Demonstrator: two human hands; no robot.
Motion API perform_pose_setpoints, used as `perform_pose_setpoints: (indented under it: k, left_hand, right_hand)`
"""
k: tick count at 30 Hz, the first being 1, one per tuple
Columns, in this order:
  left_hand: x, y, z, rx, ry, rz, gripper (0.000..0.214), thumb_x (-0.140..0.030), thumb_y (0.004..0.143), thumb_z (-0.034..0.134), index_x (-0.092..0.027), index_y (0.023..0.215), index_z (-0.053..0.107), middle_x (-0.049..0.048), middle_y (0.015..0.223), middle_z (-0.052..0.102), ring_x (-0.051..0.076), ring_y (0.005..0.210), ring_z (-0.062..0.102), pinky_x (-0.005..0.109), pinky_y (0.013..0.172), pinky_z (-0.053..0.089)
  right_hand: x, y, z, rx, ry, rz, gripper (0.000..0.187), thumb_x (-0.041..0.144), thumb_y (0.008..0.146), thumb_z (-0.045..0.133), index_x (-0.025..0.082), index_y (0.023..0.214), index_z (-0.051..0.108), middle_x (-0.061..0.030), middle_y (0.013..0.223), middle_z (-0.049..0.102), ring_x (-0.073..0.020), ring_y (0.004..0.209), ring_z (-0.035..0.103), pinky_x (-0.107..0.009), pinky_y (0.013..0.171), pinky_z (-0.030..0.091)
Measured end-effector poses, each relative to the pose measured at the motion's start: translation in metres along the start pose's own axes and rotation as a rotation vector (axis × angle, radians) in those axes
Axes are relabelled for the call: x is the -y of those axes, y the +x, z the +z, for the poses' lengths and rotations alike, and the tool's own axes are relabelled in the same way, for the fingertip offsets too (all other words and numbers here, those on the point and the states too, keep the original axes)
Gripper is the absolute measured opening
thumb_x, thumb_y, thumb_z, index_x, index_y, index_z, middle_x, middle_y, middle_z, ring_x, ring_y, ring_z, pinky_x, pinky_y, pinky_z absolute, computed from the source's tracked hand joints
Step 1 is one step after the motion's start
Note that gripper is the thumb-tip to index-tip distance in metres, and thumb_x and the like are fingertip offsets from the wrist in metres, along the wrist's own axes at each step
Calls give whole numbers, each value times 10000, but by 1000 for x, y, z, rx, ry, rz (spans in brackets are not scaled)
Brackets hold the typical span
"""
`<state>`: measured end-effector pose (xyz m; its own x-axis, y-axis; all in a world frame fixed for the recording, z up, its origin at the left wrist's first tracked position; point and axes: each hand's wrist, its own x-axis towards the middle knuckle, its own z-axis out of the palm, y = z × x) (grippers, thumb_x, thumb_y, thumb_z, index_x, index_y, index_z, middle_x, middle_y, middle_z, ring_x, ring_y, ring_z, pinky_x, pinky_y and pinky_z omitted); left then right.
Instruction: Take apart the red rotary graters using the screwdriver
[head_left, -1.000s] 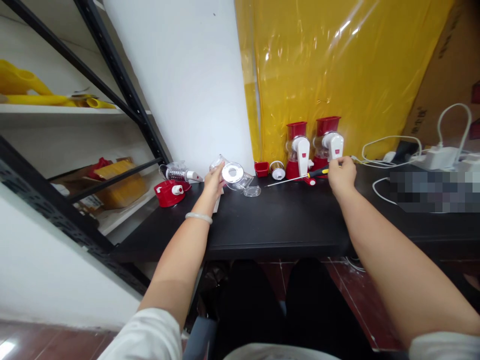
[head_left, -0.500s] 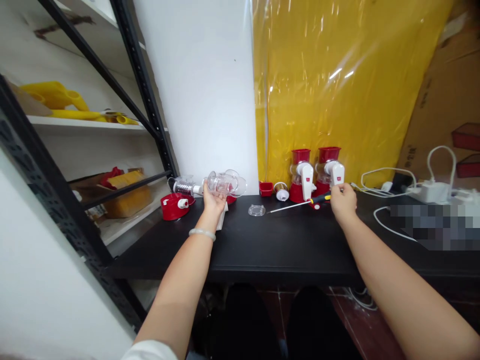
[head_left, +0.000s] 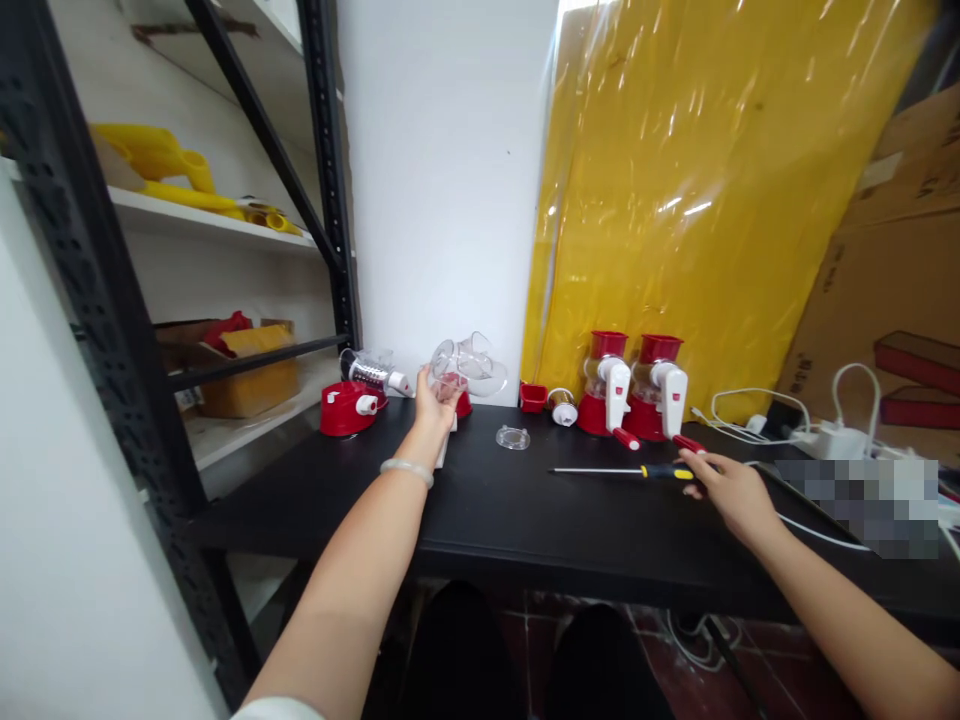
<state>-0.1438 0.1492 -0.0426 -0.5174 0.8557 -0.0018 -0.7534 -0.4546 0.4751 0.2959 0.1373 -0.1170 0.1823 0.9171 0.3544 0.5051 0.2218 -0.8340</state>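
Observation:
My left hand [head_left: 439,405] is closed on a clear plastic grater housing [head_left: 469,362], held up above the back of the table. Behind it sits a red base, partly hidden by the hand. At the right, the fingers of my right hand [head_left: 724,485] grip the handle end of a screwdriver [head_left: 664,472] with a black and yellow handle. Its shaft points left, level and low over the black tabletop. A small clear plastic piece [head_left: 513,438] lies flat between the hands.
Two assembled red and white drum graters [head_left: 604,385] stand at the back, beside a metal drum [head_left: 562,407] and a red cup [head_left: 533,398]. Left are a red base [head_left: 348,409] and another grater body [head_left: 373,372]. A black shelf frame [head_left: 326,170] rises left; white cables [head_left: 757,405] lie right.
My right hand has lowered the screwdriver toward the table, bringing it level. My left hand still holds the clear housing, now turned somewhat. The view has shifted.

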Motion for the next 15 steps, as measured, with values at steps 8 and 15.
perform_pose_setpoints:
  k: [8,15]
  left_hand:
    - [1,1,-7,-28,44,-177,407,-540,855,534,-154,968,595,101,846,621,177,729,633,256,595,557]
    - [0,-4,-7,21,131,-311,499,-586,885,441,-121,948,609,106,801,634,109,547,533,170,387,386]
  right_hand:
    - [-20,20,-3,329,-100,-232,360,493,550,771,222,771,685,-64,810,734,-276,777,697,-408,790,543]
    - [-22,29,11,299,-350,-437,258,462,609,718,272,767,643,-53,834,726,-289,811,684,-427,797,529]
